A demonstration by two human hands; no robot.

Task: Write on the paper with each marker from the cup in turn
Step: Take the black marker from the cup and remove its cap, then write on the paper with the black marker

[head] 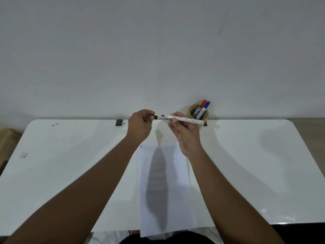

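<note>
My right hand (186, 134) holds a white marker (184, 119) level above the table, its black tip bare and pointing left. My left hand (139, 126) pinches the marker's black cap (155, 117) just left of the tip, a small gap between them. A white sheet of paper (165, 187) lies lengthwise on the table below both hands, with a small blue mark near its far left corner. A brown cup (191, 111) stands at the table's far edge behind my right hand, holding a red-capped marker (202, 105) and a blue-capped marker (206, 106).
The white table (70, 164) runs up to a plain white wall. A small dark clip (119, 122) sits at the far edge left of my hands. Ink specks dot the far left corner. The paper overhangs the table's near edge.
</note>
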